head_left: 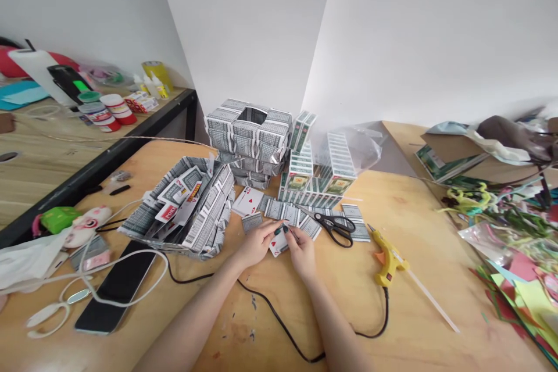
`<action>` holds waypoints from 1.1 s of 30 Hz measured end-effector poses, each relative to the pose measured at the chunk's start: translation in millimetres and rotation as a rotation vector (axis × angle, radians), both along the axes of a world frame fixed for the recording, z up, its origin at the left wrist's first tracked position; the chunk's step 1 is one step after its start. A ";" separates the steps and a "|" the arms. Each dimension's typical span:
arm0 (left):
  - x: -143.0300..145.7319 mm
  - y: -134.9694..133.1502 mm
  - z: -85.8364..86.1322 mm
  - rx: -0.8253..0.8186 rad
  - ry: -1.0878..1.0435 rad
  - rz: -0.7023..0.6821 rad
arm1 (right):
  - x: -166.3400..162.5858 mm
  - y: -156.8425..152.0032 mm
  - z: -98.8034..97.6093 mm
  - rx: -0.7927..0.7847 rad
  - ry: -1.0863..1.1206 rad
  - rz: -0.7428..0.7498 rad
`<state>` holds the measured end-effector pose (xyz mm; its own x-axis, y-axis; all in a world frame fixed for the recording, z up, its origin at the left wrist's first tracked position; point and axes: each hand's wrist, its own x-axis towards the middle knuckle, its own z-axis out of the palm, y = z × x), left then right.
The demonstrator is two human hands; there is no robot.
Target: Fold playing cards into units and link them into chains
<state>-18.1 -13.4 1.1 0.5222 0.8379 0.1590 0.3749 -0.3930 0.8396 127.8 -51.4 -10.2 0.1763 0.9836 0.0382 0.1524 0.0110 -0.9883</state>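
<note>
My left hand (258, 240) and my right hand (301, 251) meet at the middle of the table, fingers pinched on a playing card (278, 244) with a red heart showing. Just beyond them, several playing cards (281, 210) lie back side up, and a few face-up cards (247, 201) show hearts. Black-handled scissors (335, 229) rest on cards to the right of my right hand. Farther right lies a yellow hot glue gun (389, 260) with a clear glue stick in its back. A basket made of folded cards (211, 226) stands left of my left hand, holding loose cards.
Behind the cards stand a box built of cards (250, 133) and stacked green card packs (335, 171). A black phone (115, 290) and white cable lie at left. Black cord (274, 308) runs beneath my forearms. Coloured paper and pipe cleaners (497, 209) crowd the right edge.
</note>
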 end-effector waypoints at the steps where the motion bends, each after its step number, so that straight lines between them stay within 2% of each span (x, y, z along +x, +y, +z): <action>1: -0.3 -0.2 0.7 0.006 0.012 -0.010 | -0.2 -0.3 0.8 0.015 -0.004 -0.006; 5: 1.6 -0.9 3.4 0.026 0.014 0.009 | 0.7 -0.5 3.7 0.035 0.023 -0.038; 11: 5.0 -0.5 5.6 0.013 0.018 0.216 | 0.5 0.0 2.7 0.036 0.116 -0.081; 18: 0.6 -4.1 7.6 -0.032 -0.101 0.304 | -0.2 -1.1 -0.9 -0.017 0.034 -0.078; 22: -0.2 -5.1 6.1 -0.046 -0.093 0.333 | 1.2 -1.8 -0.5 -0.039 0.049 -0.041; 27: -2.8 -1.7 6.3 -0.099 -0.105 0.287 | 1.7 -0.9 -1.0 -0.079 0.041 -0.051; 33: -10.4 7.1 5.9 -0.277 -0.147 0.168 | 3.3 1.2 -0.4 -0.113 0.058 -0.054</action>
